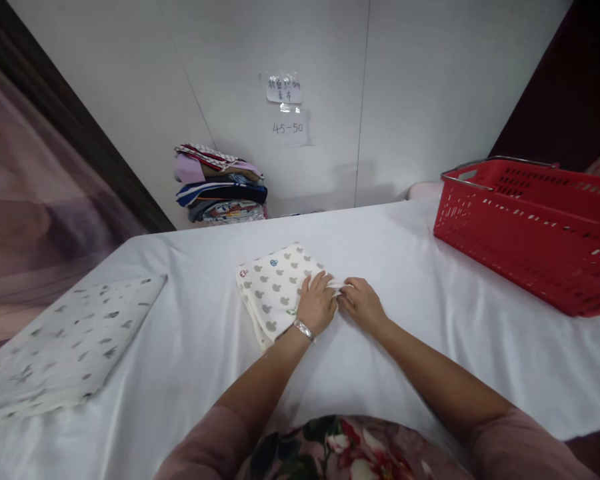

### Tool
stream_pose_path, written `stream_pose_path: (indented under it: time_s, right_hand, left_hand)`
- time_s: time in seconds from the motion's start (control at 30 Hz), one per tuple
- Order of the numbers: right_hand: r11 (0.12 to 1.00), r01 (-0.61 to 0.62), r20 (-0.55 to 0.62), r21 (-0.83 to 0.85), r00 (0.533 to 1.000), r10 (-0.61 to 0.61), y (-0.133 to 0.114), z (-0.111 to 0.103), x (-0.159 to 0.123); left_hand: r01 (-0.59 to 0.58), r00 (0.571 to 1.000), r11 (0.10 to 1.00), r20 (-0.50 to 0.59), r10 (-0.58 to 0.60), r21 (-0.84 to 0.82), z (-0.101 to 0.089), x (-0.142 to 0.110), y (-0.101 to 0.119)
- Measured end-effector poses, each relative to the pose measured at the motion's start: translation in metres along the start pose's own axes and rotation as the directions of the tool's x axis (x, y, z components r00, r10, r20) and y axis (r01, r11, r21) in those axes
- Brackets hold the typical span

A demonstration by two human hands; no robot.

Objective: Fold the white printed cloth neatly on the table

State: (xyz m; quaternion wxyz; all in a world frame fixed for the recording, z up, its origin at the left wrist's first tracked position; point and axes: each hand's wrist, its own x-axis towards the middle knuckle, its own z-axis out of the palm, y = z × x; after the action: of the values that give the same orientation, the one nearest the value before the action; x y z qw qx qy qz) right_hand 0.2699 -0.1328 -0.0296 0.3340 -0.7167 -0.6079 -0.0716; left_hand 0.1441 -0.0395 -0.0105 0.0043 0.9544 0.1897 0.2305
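White, grey-printed cloth (275, 283), long axis unclear, points a corner at the bench (350, 380)'s far edge; left hand (318, 305) curled atop, right hand (363, 303) pinching.

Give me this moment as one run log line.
Left hand: on folded cloth | Right hand: pinching its edge | Far left: printed cloth | Far right: red basket

Can't see the far end of the red basket (520, 247), cut off at right, nor the left part of the flat patterned cloth (80, 333), cut off at left. Can't see the base of the fabric pile (223, 183), hidden behind the worktop (390, 233). Can't identify the blurred pinkish shape (40, 200).
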Motion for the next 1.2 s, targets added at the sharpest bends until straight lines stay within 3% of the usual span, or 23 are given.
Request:
stream_pose_path:
  time_s: [0.27,0.47,0.6,0.7,0.77,0.9,1.03,1.2]
  right_hand:
    - [0.995,-0.102,0.039,0.023,0.994,0.101,-0.008,0.008,0.002]
    - [0.971,-0.206,0.051,0.124,0.978,0.201,-0.006,0.014,-0.001]
    - [0.953,-0.266,0.054,0.147,0.964,0.261,-0.005,0.015,0.000]
    - [0.949,-0.277,0.056,0.150,0.961,0.272,-0.007,0.015,0.002]
    - [0.941,-0.302,0.057,0.153,0.953,0.297,-0.008,0.016,0.002]
    - [0.921,-0.369,0.053,0.126,0.929,0.365,-0.012,0.016,0.003]
    - [0.901,-0.417,0.046,0.123,0.909,0.414,-0.011,0.022,0.007]
    - [0.854,-0.494,0.025,0.164,0.867,0.498,-0.011,0.031,0.010]
  left_hand:
    - [0.037,0.998,0.999,0.051,-0.036,-0.018,-0.002,0.001,0.005]
    - [0.018,0.982,0.997,0.189,-0.002,-0.080,-0.016,0.002,0.009]
    - [-0.013,0.925,0.965,0.363,0.111,-0.262,-0.040,0.005,-0.015]
    - [0.153,0.925,0.966,0.375,-0.065,-0.211,-0.050,0.008,-0.050]
    - [0.217,0.918,0.973,0.354,-0.178,-0.073,-0.049,0.008,-0.072]
    - [0.231,0.888,0.965,0.378,-0.261,0.123,-0.032,0.001,-0.099]
    - [0.236,0.877,0.959,0.392,-0.279,0.153,-0.016,-0.009,-0.101]
    - [0.241,0.877,0.961,0.394,-0.276,0.136,-0.015,-0.013,-0.100]
